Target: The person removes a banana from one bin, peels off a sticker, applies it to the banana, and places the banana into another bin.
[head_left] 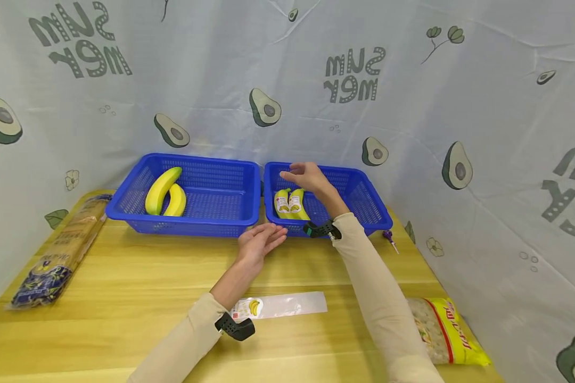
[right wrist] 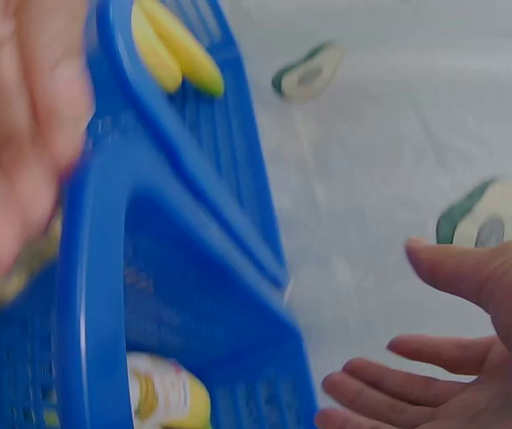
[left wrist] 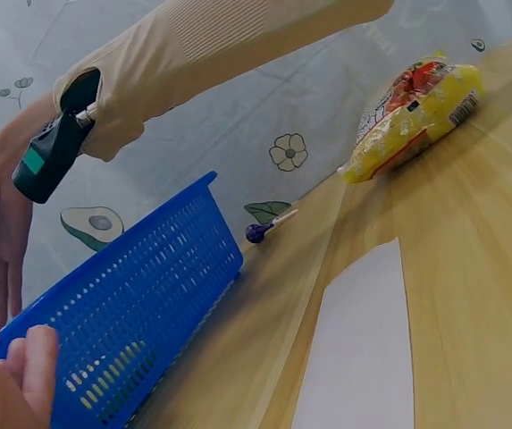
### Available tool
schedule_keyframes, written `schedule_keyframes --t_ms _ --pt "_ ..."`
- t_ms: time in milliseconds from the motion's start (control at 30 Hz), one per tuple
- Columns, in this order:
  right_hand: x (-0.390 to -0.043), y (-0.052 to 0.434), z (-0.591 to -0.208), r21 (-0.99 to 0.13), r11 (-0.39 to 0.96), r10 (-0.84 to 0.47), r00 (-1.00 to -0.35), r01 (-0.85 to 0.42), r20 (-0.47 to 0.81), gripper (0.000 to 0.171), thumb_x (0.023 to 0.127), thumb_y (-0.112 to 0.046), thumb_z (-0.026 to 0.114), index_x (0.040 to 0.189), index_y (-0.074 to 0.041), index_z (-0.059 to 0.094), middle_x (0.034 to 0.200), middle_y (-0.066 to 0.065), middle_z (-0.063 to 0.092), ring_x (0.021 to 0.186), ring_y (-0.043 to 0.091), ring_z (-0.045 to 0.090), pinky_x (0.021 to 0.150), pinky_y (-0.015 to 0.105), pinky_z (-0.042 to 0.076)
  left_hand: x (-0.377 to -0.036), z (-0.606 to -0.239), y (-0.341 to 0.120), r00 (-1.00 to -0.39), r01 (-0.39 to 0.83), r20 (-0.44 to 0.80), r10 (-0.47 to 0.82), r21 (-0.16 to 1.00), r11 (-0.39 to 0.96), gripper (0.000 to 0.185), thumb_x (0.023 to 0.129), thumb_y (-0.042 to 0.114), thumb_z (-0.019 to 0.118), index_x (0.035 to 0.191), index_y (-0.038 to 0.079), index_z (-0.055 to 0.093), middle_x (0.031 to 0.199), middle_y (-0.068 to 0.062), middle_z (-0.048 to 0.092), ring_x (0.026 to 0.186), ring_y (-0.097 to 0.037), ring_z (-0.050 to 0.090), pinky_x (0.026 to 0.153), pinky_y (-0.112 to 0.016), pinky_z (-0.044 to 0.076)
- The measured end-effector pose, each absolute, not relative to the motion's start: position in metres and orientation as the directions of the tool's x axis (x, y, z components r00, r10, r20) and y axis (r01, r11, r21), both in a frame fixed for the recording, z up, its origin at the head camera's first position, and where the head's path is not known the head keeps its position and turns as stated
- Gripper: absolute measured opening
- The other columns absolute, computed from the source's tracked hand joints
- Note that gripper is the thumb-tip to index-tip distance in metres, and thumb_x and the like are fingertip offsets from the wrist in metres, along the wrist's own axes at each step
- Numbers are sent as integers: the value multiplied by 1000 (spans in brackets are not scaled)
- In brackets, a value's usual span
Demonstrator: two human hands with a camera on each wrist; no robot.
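Right hand (head_left: 306,178) hovers over the right basket (head_left: 374,215), mid frame in the head view; fingers relaxed and a bit spread, holding nothing; wrist cam shows the same loose spread fingers (right wrist: 434,353). Just below it, 2 bagged bananas (head_left: 289,204) lie in the left part of that basket, labels up; hand isn't touching them afaict. Left hand (head_left: 259,242) sits lower center, over the table (head_left: 124,282) just in front of the basket's near wall; fingers straight-ish, close together, empty. Left basket (head_left: 211,213) right beside it w/ 2 bare bananas (head_left: 165,192) at its left end. Empty banana bag (head_left: 282,306) lies flat on the table btw the forearms, bottom center; bag stack (head_left: 57,255) far left edge; yellow snack pack (head_left: 448,330) bottom right; small purple thing (head_left: 389,237) by the right basket's right corner.
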State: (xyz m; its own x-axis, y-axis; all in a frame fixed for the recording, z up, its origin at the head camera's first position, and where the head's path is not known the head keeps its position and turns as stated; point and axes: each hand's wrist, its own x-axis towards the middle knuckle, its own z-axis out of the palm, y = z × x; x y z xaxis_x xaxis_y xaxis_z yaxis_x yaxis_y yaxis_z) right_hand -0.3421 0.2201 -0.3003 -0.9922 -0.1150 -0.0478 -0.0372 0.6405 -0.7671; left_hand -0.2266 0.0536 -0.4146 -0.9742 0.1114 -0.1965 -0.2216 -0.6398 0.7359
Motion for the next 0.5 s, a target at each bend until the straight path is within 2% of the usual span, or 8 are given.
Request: schedule_keyframes --t_ms 133,300,500 --pt "-336 210 -298 -851 515 -143 -989 -106 37 58 108 -30 69 155 -1 54 155 21 58 140 36 59 114 50 52 -221 -414 45 -958 -272 -175 226 800 -535 21 103 -7 65 122 -16 64 111 -28 77 100 -31 80 96 -43 62" --pt "-334 195 -296 -911 371 -173 -977 -183 126 49 108 -21 68 149 4 58 149 24 62 135 37 63 111 48 55 -212 -413 30 -923 -284 -130 362 866 -412 27 106 -5 62 130 -17 60 129 -34 70 121 -44 72 106 -51 56" --pt "-332 174 -291 -942 252 -259 -953 -222 155 45 108 -18 70 146 5 60 141 27 67 129 40 67 111 52 54 -202 -409 4 -910 -257 -108 401 904 -341 32 107 -2 60 135 -16 56 136 -34 66 130 -47 65 108 -51 55"
